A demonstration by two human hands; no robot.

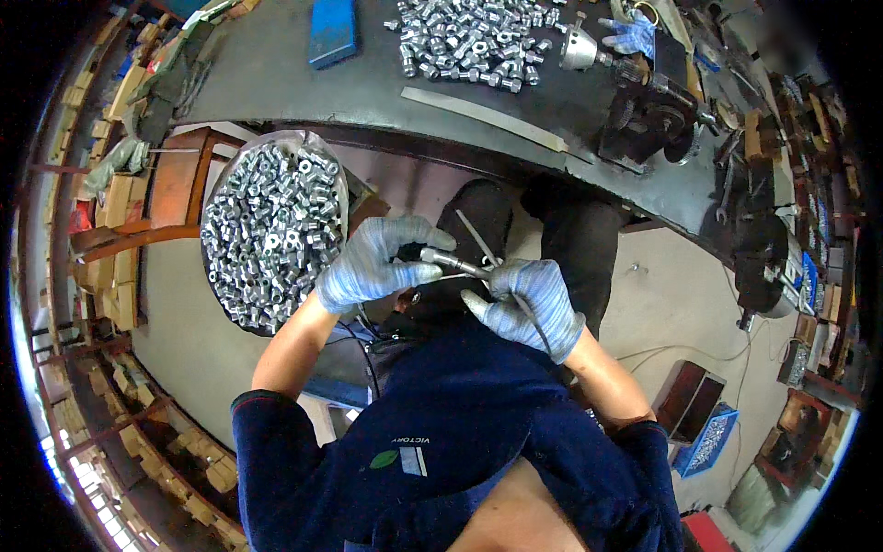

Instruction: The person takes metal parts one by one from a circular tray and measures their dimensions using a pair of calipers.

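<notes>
Between my hands, above my lap, is a shiny cylindrical metal fitting (441,258). Its right part is narrower and darker. My left hand (375,265), in a grey-blue knit glove, pinches the fitting's left end between thumb and fingers. My right hand (535,304), gloved alike, is closed around a thin grey metal bar (475,236) that slants across the palm. The right fingertips meet the narrower end of the fitting; whether they grip it too is hidden. A large round container (342,189) heaped with shiny metal fittings (271,235) stands left of my left hand.
Ahead, the dark workbench (276,78) bears a pile of metal fittings (478,41), a blue box (333,32), a flat metal strip (487,117) and a chuck (579,48) beside a dark machine (653,120). A blue crate (708,442) sits on the floor at right.
</notes>
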